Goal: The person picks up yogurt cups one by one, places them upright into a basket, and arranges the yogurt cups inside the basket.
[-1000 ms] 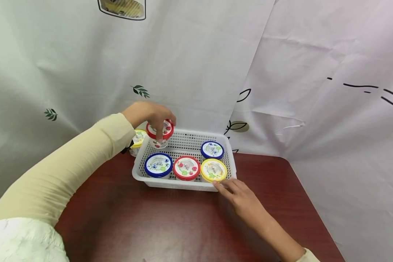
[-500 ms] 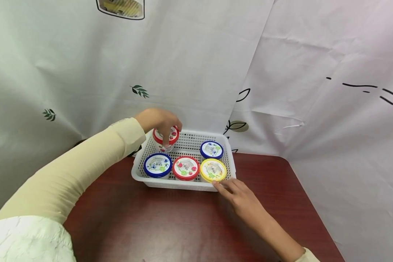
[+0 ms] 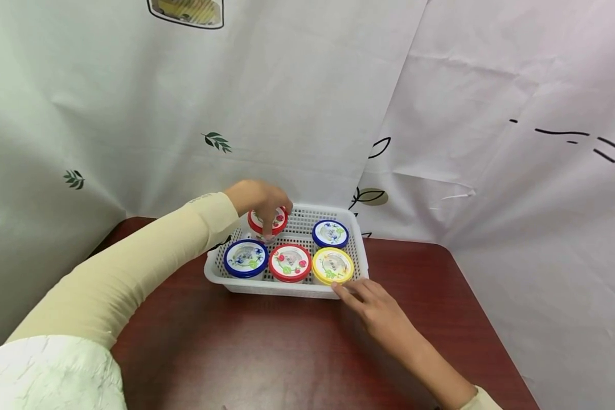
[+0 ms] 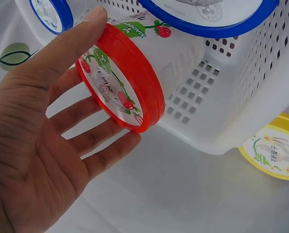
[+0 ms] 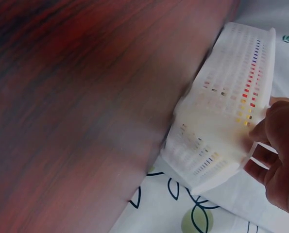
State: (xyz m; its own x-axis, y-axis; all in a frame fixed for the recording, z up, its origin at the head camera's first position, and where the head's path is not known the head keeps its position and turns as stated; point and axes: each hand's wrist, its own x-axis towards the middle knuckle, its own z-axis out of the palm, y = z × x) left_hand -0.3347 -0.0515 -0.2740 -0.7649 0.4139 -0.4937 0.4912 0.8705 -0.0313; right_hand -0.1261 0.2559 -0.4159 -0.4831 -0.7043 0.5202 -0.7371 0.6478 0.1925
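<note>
My left hand (image 3: pixel 260 199) grips a red-lidded cup (image 3: pixel 281 221) by its lid, thumb and fingers spread around the rim, at the back left of a white plastic basket (image 3: pixel 287 289). In the left wrist view the cup (image 4: pixel 120 82) has strawberry pictures on its lid and side. My right hand (image 3: pixel 376 312) holds the basket's front right corner, its thumb against the outer wall in the right wrist view. Inside the basket stand a blue-lidded cup (image 3: pixel 246 258), another red-lidded cup (image 3: pixel 290 263), a yellow-lidded cup (image 3: pixel 333 266) and a second blue-lidded cup (image 3: pixel 330 234).
Beyond the basket, another yellow-lidded cup (image 4: pixel 275 151) shows in the left wrist view; the left arm hides it in the head view. A dark red table (image 3: pixel 266 353) bears the basket. A pale printed curtain (image 3: pixel 307 102) hangs right behind it.
My left hand has carried the red-lidded cup to the right and down, from over the basket's back left corner into the basket. The right hand has stayed at the corner.
</note>
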